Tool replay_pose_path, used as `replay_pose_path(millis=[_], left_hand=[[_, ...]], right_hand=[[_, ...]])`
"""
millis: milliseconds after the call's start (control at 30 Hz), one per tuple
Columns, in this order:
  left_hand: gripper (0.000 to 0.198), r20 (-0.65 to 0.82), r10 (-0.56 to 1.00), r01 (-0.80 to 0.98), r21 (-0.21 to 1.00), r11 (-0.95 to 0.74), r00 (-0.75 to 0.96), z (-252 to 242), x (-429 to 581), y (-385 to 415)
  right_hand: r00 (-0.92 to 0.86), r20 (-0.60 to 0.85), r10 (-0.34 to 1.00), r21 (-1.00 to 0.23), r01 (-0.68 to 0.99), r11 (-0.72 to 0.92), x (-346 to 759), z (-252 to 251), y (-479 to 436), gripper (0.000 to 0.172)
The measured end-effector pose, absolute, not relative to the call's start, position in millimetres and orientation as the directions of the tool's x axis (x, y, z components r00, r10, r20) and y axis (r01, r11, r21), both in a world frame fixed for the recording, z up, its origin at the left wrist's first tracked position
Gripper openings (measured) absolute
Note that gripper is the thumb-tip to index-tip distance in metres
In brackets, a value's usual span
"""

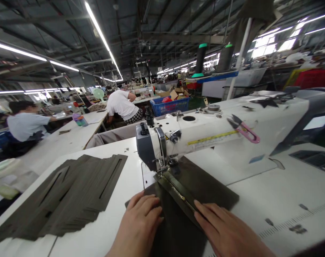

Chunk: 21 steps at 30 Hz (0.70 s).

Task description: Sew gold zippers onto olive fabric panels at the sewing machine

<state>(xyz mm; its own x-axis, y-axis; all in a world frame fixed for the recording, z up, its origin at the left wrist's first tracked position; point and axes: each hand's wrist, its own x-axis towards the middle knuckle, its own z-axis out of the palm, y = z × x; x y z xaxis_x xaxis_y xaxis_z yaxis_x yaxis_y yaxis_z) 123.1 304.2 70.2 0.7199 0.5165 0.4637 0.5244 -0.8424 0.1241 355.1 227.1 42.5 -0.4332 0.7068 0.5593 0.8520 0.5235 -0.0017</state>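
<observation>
A white sewing machine [205, 132] stands over dark olive fabric [213, 182]. A zipper [178, 192] with gold-coloured teeth lies along the fabric and runs under the presser foot [161, 172]. My left hand [142, 221] rests on the fabric left of the zipper, its fingers bent a little and pressing down. My right hand [224, 225] lies with fingers stretched out at the near end of the zipper, touching its tape. Both thumbs are mostly hidden. Left of the machine a fanned stack of dark fabric pieces [79, 200] with slots covers the table.
Pink-handled thread snips [245, 130] sit on the machine arm. Thread cones [200, 59] stand behind it. A blue crate [170, 105] is beyond the table. Two people in white shirts, one bending [122, 105] and one seated [28, 125], are further off. A white table [71, 139] extends at left.
</observation>
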Motion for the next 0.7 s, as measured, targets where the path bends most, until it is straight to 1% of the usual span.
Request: replay_pose_path(millis=[33,67,100,133,167,200,233,267,300,367,433,533,567,633,700], left_hand=[[0.018,0.451,0.539,0.534,0.152,-0.832,0.711,69,125,297],[0.02,0.428,0.569,0.539,0.203,-0.817,0.702,67,127,292],[0.02,0.394,0.606,0.537,0.28,-0.796,0.691,67,131,287],[0.019,0.361,0.647,0.529,0.377,-0.76,0.672,67,134,283],[0.018,0.34,0.69,0.516,0.476,-0.713,0.639,68,137,280],[0.016,0.34,0.729,0.497,0.558,-0.665,0.595,69,140,278],[0.015,0.361,0.758,0.476,0.61,-0.633,0.543,71,142,277],[0.015,0.404,0.77,0.461,0.629,-0.625,0.494,73,143,278],[0.016,0.455,0.76,0.453,0.615,-0.645,0.464,74,144,279],[0.018,0.539,0.676,0.43,0.523,-0.736,0.502,76,144,286],[0.018,0.572,0.576,0.389,0.425,-0.817,0.584,74,145,294],[0.014,0.598,0.466,0.331,0.328,-0.885,0.652,70,146,306],[0.011,0.608,0.435,0.317,0.297,-0.901,0.665,69,146,308],[0.01,0.626,0.376,0.291,0.238,-0.927,0.683,70,146,311],[0.013,0.646,0.356,0.29,0.212,-0.933,0.675,74,147,313]], right_hand=[[-0.394,0.528,0.752,-0.139,0.833,0.535,351,50,226,0.03],[-0.356,0.457,0.815,-0.308,0.797,0.52,348,59,228,0.028],[-0.333,0.338,0.88,-0.479,0.744,0.466,345,69,232,0.026],[-0.307,0.23,0.923,-0.612,0.692,0.383,344,80,238,0.028],[-0.288,0.147,0.946,-0.697,0.649,0.306,343,90,243,0.03],[-0.276,0.097,0.956,-0.735,0.629,0.256,343,99,247,0.031],[-0.273,0.081,0.959,-0.736,0.632,0.242,343,106,250,0.032],[-0.288,0.093,0.953,-0.709,0.653,0.267,344,111,251,0.031],[-0.323,0.126,0.938,-0.662,0.677,0.322,344,114,250,0.029],[-0.425,0.222,0.877,-0.538,0.697,0.474,342,114,245,0.022],[-0.508,0.319,0.8,-0.414,0.685,0.6,338,109,240,0.017],[-0.576,0.4,0.713,-0.258,0.676,0.69,332,102,240,0.014],[-0.591,0.409,0.695,-0.225,0.673,0.704,332,102,243,0.014],[-0.6,0.426,0.677,-0.202,0.666,0.718,334,105,248,0.016],[-0.535,0.506,0.676,-0.195,0.693,0.694,336,109,248,0.022]])
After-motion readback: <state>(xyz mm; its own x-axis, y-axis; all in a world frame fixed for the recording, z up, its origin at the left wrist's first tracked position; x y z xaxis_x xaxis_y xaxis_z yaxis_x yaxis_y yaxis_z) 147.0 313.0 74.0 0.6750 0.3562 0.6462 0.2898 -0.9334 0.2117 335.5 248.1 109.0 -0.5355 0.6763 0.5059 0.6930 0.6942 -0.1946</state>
